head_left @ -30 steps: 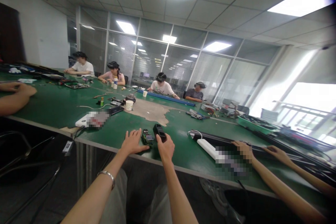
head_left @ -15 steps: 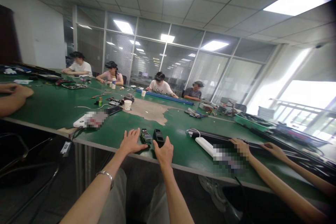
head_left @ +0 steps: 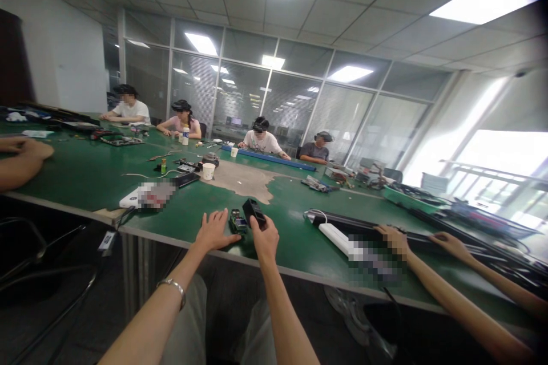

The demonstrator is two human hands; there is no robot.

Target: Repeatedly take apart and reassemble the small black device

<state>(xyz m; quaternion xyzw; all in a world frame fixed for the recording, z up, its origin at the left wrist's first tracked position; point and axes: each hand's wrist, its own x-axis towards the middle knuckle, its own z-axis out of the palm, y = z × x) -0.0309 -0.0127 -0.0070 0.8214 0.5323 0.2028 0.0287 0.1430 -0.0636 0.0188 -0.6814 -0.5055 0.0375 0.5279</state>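
Note:
Near the front edge of the green table (head_left: 180,227), my left hand (head_left: 214,230) rests with its fingers spread, its thumb beside a small green circuit board assembly (head_left: 237,221). The board lies on the table between my two hands. My right hand (head_left: 265,236) grips a black plastic housing (head_left: 253,213), thumb on the near side and fingers on the right. The housing is tilted, its upper end leaning left toward the board.
A paper cup (head_left: 208,171) and a bare tan patch (head_left: 240,179) lie beyond my hands. A white power strip (head_left: 336,239) is at right, beside another person's hands (head_left: 394,239) on a long dark frame. Several people sit across the table.
My right hand has closed on the black housing and tilted it up to the left. My left hand and the circuit board have stayed in place.

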